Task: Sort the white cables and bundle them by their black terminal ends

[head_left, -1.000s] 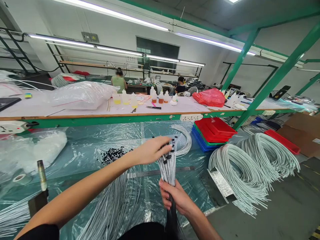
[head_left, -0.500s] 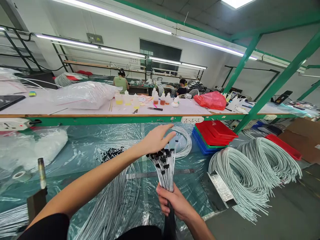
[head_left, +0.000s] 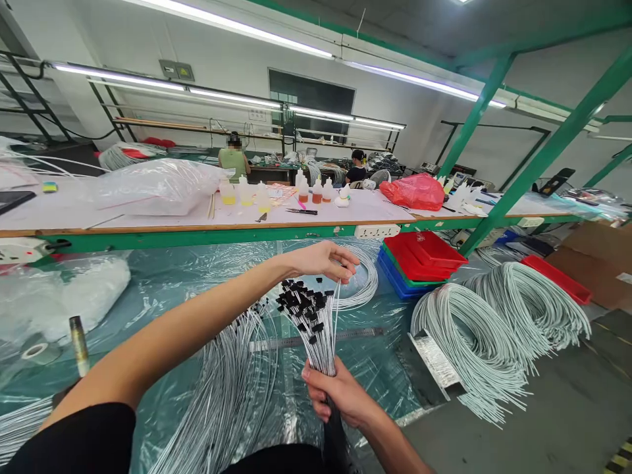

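My right hand (head_left: 340, 394) is wrapped around a bundle of thin grey cables (head_left: 323, 352) and keeps it upright. Small black connectors (head_left: 303, 306) crowd the bundle's top end. Above them, my left hand (head_left: 328, 261) pinches the tip of a single cable (head_left: 336, 306) that stands a little apart on the bundle's right side; its very end is hidden by the fingers. Left of the bundle, a larger spread of loose grey cables (head_left: 217, 388) lies on the plastic-covered surface, partly behind my left forearm.
A steel ruler (head_left: 358, 334) and a coil of white cable (head_left: 368, 283) lie beyond the bundle. Stacked red and blue trays (head_left: 422, 257) and big cable coils (head_left: 459, 329) are at right. A shelf edge (head_left: 222, 237) with bottles runs across. Two people sit farther back.
My left hand has gone from spread fingers over the connectors to a pinch on one cable's tip. The right hand keeps its hold on the bundle.
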`<action>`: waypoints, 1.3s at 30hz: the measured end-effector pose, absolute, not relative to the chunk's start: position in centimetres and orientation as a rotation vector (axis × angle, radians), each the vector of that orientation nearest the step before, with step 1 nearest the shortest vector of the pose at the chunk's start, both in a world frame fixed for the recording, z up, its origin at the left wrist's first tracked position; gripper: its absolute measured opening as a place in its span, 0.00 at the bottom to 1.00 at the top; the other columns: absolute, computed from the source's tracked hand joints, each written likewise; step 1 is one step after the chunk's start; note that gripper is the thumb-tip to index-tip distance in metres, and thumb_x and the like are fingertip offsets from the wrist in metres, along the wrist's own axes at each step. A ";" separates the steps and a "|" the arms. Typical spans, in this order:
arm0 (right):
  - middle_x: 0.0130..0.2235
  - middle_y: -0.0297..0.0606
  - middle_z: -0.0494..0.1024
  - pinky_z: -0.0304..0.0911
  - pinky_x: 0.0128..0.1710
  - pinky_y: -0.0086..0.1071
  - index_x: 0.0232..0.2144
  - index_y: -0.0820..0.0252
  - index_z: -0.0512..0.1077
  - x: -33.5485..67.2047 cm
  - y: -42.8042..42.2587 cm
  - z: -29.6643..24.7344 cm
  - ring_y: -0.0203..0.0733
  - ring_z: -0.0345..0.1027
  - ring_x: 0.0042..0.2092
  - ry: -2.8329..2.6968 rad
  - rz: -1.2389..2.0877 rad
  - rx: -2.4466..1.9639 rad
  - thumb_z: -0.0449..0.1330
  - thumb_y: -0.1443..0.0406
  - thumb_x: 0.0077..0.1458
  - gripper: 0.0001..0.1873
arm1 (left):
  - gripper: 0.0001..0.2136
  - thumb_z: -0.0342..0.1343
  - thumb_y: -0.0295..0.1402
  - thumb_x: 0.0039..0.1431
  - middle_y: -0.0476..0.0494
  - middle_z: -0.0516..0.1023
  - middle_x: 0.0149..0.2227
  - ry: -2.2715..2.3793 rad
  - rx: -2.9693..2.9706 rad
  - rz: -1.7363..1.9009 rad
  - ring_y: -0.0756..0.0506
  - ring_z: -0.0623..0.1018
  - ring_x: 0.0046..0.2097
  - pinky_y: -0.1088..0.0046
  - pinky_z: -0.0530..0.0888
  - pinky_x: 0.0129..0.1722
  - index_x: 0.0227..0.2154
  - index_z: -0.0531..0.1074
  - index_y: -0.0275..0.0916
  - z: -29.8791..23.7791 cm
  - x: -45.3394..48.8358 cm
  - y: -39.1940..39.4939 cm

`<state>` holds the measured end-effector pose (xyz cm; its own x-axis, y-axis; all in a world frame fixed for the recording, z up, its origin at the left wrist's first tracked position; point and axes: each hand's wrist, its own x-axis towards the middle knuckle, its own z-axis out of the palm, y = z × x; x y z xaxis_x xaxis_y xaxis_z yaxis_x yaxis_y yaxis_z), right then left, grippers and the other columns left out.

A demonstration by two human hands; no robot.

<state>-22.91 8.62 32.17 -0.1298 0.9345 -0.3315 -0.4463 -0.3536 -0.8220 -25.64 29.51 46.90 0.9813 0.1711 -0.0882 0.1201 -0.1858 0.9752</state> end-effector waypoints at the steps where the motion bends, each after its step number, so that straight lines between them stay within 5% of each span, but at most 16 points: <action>1: 0.17 0.18 0.61 0.49 0.14 0.23 0.34 0.55 0.60 -22.8 8.7 32.2 0.26 0.49 0.15 -0.669 1.692 -1.063 0.74 0.44 0.37 0.35 | 0.20 0.68 0.33 0.48 0.43 0.79 0.43 0.192 1.739 0.023 0.47 0.81 0.39 0.68 0.77 0.42 0.46 0.76 0.41 47.2 -25.9 29.5; 7: 0.18 0.18 0.61 0.49 0.14 0.24 0.34 0.55 0.60 -22.6 8.8 32.2 0.27 0.49 0.15 -0.677 1.688 -1.055 0.73 0.45 0.39 0.34 | 0.23 0.68 0.29 0.49 0.41 0.80 0.44 0.126 1.685 0.066 0.45 0.83 0.40 0.66 0.78 0.42 0.49 0.73 0.40 47.3 -26.5 29.3; 13: 0.18 0.19 0.61 0.50 0.14 0.24 0.33 0.56 0.61 -22.5 9.0 32.1 0.27 0.48 0.15 -0.693 1.700 -1.026 0.74 0.46 0.40 0.32 | 0.13 0.61 0.29 0.56 0.40 0.80 0.43 0.182 1.978 0.595 0.46 0.83 0.39 0.68 0.79 0.40 0.45 0.73 0.36 46.6 -26.2 27.3; 18: 0.17 0.19 0.59 0.49 0.15 0.24 0.32 0.57 0.62 -22.1 9.0 32.3 0.27 0.49 0.15 -0.696 1.668 -1.000 0.73 0.47 0.42 0.29 | 0.09 0.51 0.28 0.64 0.41 0.80 0.46 0.085 2.319 0.935 0.47 0.80 0.47 0.65 0.77 0.50 0.44 0.74 0.39 46.2 -26.9 25.4; 27: 0.18 0.19 0.58 0.49 0.15 0.25 0.30 0.56 0.62 -22.0 8.8 32.7 0.27 0.48 0.15 -0.694 1.659 -0.999 0.72 0.47 0.43 0.28 | 0.11 0.50 0.30 0.64 0.42 0.82 0.44 0.213 2.171 0.561 0.45 0.82 0.45 0.69 0.77 0.45 0.45 0.75 0.37 46.5 -27.7 22.6; 32: 0.18 0.19 0.59 0.50 0.16 0.25 0.32 0.56 0.63 -22.0 8.6 32.6 0.27 0.49 0.16 -0.689 1.634 -1.004 0.71 0.49 0.45 0.26 | 0.18 0.44 0.31 0.69 0.41 0.81 0.49 0.204 2.474 0.365 0.44 0.81 0.46 0.65 0.75 0.50 0.57 0.69 0.37 45.9 -28.2 22.4; 36: 0.18 0.19 0.59 0.49 0.16 0.25 0.32 0.56 0.62 -21.9 8.7 32.3 0.27 0.48 0.16 -0.669 1.621 -1.010 0.71 0.46 0.44 0.28 | 0.17 0.41 0.33 0.71 0.39 0.76 0.56 0.033 2.759 0.333 0.41 0.72 0.60 0.54 0.57 0.67 0.56 0.69 0.38 45.5 -29.0 22.3; 39: 0.18 0.18 0.59 0.48 0.15 0.24 0.33 0.56 0.62 -22.0 8.7 32.3 0.27 0.47 0.16 -0.655 1.617 -1.031 0.71 0.45 0.42 0.30 | 0.17 0.41 0.36 0.71 0.39 0.76 0.56 -0.101 2.859 0.245 0.41 0.66 0.65 0.50 0.45 0.69 0.54 0.71 0.40 45.3 -29.8 22.3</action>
<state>-22.01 8.71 32.31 -0.0673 0.9534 -0.2941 -0.4798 -0.2894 -0.8283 -29.78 22.32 45.29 0.9833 -0.0459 0.1760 -0.0914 -0.9614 0.2596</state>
